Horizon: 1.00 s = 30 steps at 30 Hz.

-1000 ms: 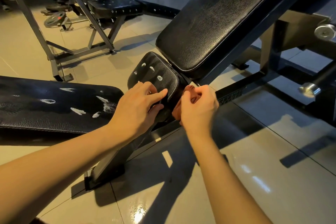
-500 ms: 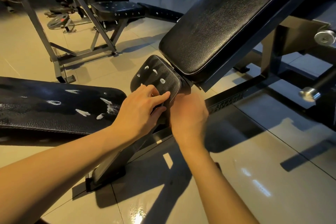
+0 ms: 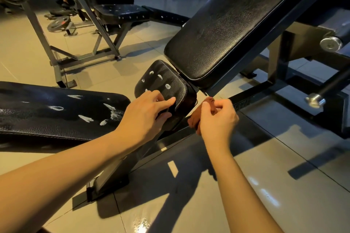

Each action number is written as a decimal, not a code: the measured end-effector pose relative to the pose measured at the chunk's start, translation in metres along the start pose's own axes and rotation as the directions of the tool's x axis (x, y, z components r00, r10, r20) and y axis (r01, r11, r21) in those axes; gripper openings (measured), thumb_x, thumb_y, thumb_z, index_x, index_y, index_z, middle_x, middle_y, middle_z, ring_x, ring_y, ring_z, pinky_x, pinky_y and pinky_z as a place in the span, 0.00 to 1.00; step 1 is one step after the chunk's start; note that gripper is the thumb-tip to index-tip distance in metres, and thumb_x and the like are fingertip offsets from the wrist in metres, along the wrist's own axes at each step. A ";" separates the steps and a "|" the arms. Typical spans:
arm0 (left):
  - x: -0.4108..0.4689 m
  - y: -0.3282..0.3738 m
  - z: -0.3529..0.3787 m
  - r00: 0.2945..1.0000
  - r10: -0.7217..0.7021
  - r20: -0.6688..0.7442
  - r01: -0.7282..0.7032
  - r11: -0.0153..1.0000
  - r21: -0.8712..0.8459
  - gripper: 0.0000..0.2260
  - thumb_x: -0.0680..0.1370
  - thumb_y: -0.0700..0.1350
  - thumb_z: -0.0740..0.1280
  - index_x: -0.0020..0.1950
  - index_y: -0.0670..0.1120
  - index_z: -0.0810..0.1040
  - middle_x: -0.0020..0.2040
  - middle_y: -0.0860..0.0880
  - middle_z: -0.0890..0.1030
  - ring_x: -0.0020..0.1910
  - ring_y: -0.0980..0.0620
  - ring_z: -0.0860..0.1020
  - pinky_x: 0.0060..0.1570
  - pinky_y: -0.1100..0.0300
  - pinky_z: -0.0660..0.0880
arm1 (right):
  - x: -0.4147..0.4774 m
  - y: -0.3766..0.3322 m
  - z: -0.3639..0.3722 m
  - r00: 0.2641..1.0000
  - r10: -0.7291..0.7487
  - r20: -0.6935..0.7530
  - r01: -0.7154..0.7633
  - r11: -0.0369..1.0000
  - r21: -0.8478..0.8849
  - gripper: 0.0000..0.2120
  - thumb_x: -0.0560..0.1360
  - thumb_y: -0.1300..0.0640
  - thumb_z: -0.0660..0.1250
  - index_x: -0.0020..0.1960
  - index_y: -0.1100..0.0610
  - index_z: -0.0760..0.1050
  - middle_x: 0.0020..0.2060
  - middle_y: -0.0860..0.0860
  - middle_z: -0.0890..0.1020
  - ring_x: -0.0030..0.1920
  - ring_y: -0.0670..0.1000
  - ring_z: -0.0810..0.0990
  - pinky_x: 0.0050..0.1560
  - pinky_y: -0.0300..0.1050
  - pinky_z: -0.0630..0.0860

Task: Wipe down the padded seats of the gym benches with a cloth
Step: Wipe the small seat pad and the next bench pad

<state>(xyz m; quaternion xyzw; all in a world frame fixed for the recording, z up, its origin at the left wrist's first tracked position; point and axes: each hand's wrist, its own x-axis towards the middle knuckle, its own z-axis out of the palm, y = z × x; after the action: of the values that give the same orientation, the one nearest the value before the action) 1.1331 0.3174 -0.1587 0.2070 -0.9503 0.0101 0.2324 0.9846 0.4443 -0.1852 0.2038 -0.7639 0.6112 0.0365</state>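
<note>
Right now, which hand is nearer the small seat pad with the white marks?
Left. The left hand grips the near corner of the small seat pad; the right hand holds a brown cloth just off its right side.

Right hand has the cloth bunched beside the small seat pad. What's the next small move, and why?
Probably lift the right hand with the brown cloth onto the top of the small seat pad and sweep across it. White smears dot that top, the cloth sits beside the pad's edge rather than on it, and the left hand holds the near corner, steadying it.
</note>
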 end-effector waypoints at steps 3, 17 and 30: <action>0.000 -0.001 -0.002 1.000 0.007 0.008 -0.007 1.000 0.003 0.20 0.79 0.51 0.68 0.71 0.54 0.76 0.53 0.50 0.78 0.51 0.49 0.75 0.43 0.52 0.76 | 0.004 -0.015 -0.001 0.992 0.036 -0.120 -0.016 0.986 0.163 0.08 0.78 0.55 0.71 0.47 0.50 0.71 0.40 0.43 0.76 0.43 0.40 0.77 0.40 0.28 0.71; -0.005 -0.006 -0.008 0.996 -0.050 0.068 0.054 0.997 -0.053 0.16 0.78 0.52 0.71 0.65 0.53 0.77 0.55 0.53 0.80 0.54 0.51 0.78 0.51 0.55 0.78 | -0.068 -0.007 0.026 0.955 0.089 0.282 -0.138 0.978 0.159 0.09 0.77 0.51 0.72 0.46 0.47 0.72 0.43 0.52 0.82 0.46 0.52 0.82 0.37 0.38 0.80; -0.011 -0.010 -0.006 0.984 -0.146 0.107 0.150 0.988 -0.033 0.13 0.78 0.56 0.70 0.59 0.52 0.79 0.51 0.55 0.79 0.48 0.54 0.77 0.47 0.57 0.77 | -0.087 0.003 0.030 0.874 0.338 0.348 -0.406 0.902 0.144 0.02 0.78 0.54 0.72 0.49 0.50 0.79 0.40 0.45 0.83 0.41 0.44 0.83 0.36 0.32 0.76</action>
<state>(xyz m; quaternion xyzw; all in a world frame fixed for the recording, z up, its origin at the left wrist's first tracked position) 1.1487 0.3134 -0.1591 0.2725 -0.9432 -0.0374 0.1866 1.0687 0.4393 -0.2214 0.1497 -0.7149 0.6443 -0.2266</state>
